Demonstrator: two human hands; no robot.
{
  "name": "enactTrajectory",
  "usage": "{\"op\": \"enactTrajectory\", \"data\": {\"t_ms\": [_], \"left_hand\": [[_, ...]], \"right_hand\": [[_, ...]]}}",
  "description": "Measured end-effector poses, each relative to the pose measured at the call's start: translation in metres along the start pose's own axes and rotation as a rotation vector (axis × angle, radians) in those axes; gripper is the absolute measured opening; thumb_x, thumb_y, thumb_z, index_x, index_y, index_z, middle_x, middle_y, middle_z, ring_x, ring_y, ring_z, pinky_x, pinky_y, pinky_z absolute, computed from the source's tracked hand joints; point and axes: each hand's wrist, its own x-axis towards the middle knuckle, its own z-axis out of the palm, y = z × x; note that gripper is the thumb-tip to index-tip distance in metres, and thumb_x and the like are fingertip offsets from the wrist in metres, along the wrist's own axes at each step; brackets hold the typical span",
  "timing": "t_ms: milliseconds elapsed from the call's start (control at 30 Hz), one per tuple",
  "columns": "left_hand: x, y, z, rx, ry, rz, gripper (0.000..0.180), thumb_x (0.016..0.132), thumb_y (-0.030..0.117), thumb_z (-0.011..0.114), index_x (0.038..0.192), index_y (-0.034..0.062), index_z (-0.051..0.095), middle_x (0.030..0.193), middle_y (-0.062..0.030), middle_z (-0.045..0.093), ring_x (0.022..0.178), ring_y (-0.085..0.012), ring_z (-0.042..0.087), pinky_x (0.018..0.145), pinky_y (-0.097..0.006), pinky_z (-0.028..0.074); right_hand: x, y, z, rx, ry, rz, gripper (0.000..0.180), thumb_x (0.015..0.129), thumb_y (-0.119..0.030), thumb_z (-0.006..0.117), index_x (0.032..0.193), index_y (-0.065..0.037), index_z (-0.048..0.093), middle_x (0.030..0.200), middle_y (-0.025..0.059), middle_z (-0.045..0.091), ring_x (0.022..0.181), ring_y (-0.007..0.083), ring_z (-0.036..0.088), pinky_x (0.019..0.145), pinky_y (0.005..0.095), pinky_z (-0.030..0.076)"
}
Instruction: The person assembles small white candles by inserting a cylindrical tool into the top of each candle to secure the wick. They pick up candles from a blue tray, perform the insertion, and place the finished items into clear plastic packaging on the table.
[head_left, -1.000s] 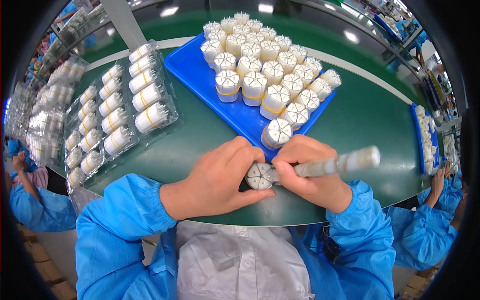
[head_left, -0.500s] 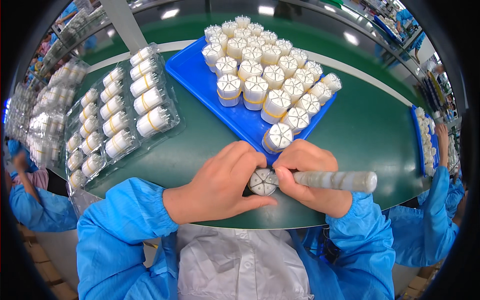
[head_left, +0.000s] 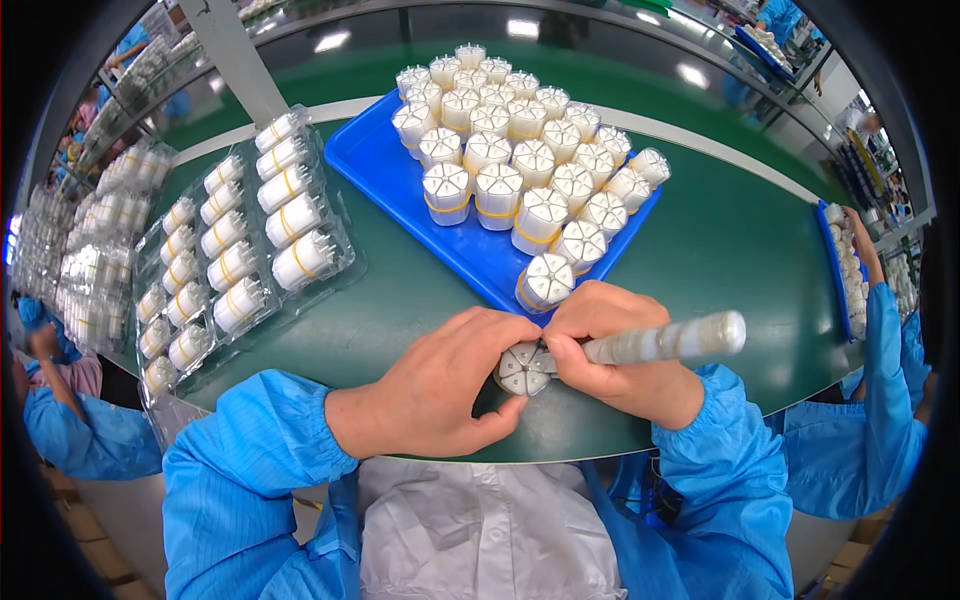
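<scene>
At the table's near edge, a round white part point(head_left: 522, 370) with wedge-shaped segments stands with its segmented end up. My left hand point(head_left: 432, 375) curls around its left side, fingers beyond it and thumb at the near side. My right hand point(head_left: 620, 350) is closed around a tool with a thick, whitish wrapped handle point(head_left: 670, 338), which points out to the right. The tool's narrow metal end reaches the right side of the part's top; its very tip is hidden by my fingers.
Just beyond my hands lies a blue tray point(head_left: 400, 195) with rows of similar white cylinders point(head_left: 497, 195) banded in yellow. To the left, a clear plastic tray point(head_left: 345, 262) holds more, lying on their sides. Co-workers sit at both sides; one arm point(head_left: 868, 255) reaches toward another blue tray point(head_left: 836, 280).
My left thumb has moved in against the near side of the round part. The tool's handle has tipped slightly, its butt end now a little farther away. The whole view has shifted slightly.
</scene>
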Motion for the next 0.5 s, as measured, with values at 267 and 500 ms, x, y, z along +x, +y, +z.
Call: {"op": "enactTrajectory", "data": {"t_ms": [267,500], "left_hand": [[0.0003,0.0009,0.0007,0.054,-0.006,-0.076,0.065,0.077,0.013,0.087,0.13,0.0006,0.053,0.11,-0.0163,0.062,0.094,-0.0332,0.062,0.082,-0.041,0.053],[-0.0016,-0.0001,0.0004,-0.041,-0.039,-0.02,0.065,0.078,0.007,0.083,0.134,0.0005,0.05,0.115,-0.0165,0.064,0.096,-0.0332,0.063,0.083,-0.042,0.053]], "right_hand": [[-0.0016,0.0005,-0.0002,0.006,0.023,-0.023,0.007,0.086,-0.007,0.078,0.083,-0.006,0.071,0.079,0.0055,0.066,0.067,0.0217,0.064,0.059,0.0346,0.051],[-0.0008,0.0049,-0.0018,0.035,0.025,-0.023,0.007,0.087,-0.006,0.077,0.083,-0.005,0.072,0.079,0.005,0.067,0.068,0.0211,0.064,0.059,0.0343,0.05]]}}
